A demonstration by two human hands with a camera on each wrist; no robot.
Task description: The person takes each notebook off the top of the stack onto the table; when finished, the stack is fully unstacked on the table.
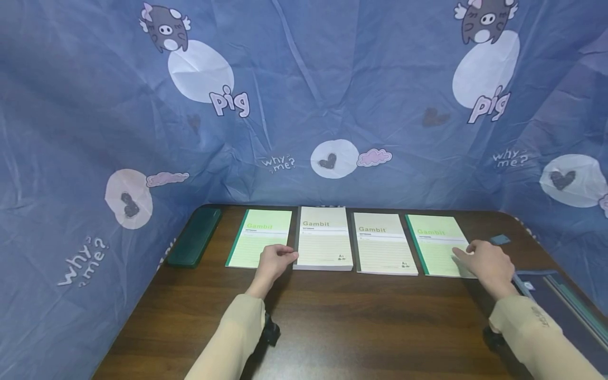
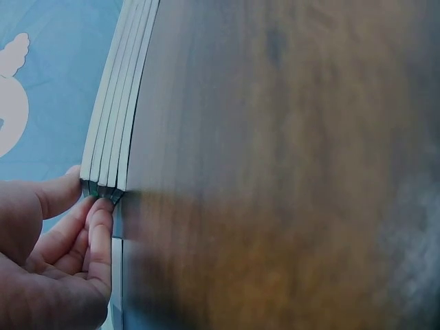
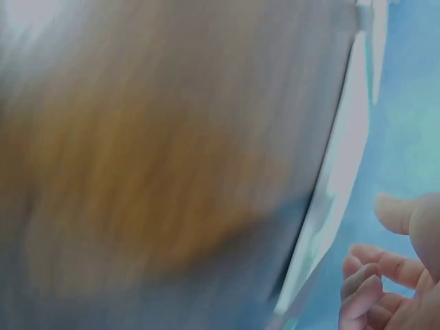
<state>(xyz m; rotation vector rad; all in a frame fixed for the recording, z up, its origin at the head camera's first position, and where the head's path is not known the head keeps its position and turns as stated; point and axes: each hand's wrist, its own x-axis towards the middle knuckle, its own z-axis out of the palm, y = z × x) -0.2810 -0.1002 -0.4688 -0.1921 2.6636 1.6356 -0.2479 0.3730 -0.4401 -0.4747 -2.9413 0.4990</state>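
Note:
Several Gambit notebooks lie in a row in the head view. My left hand (image 1: pixel 275 261) is at the lower left corner of a thick stack of cream notebooks (image 1: pixel 325 243). In the left wrist view its thumb lies at the top corner of the stack (image 2: pixel 120 103) and its curled fingers are at the spine, pinching that corner. My right hand (image 1: pixel 488 264) is over the lower right part of the rightmost green notebook (image 1: pixel 434 237). In the right wrist view its thumb and loosely bent fingers stand apart with nothing between them.
Another green notebook (image 1: pixel 258 232) and a thinner cream one (image 1: pixel 383 243) flank the stack. A dark green case (image 1: pixel 195 237) lies at the left table edge. At the right are a dark zip pouch (image 1: pixel 565 311) and a small blue piece (image 1: pixel 500 239). A patterned blue cloth (image 1: pixel 304 105) hangs behind.

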